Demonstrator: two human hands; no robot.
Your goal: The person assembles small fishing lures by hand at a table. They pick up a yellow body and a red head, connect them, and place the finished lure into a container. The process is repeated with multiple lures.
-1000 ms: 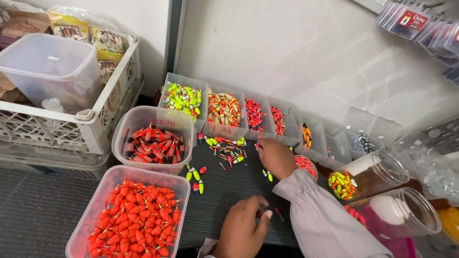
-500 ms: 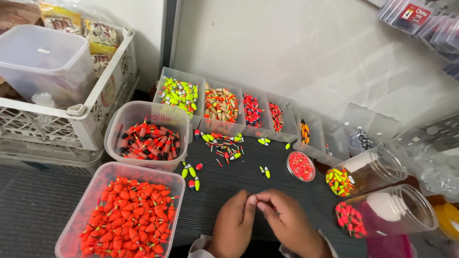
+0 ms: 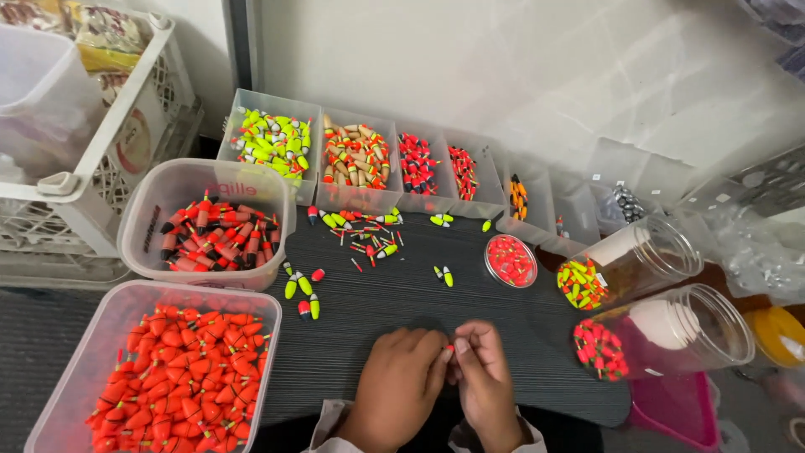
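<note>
Over the ribbed dark desk (image 3: 470, 310) at six o'clock, left hand (image 3: 401, 384) and right hand (image 3: 485, 382) stay together, pinching one small red float (image 3: 450, 347).

L hand (image 3: 401, 382) + R hand (image 3: 485, 382) low centre, knuckles up, fingertips (image 3: 444, 356) pinched together btwn them, both curled, wrists close, pale sleeve cuffs at bottom edge
</note>
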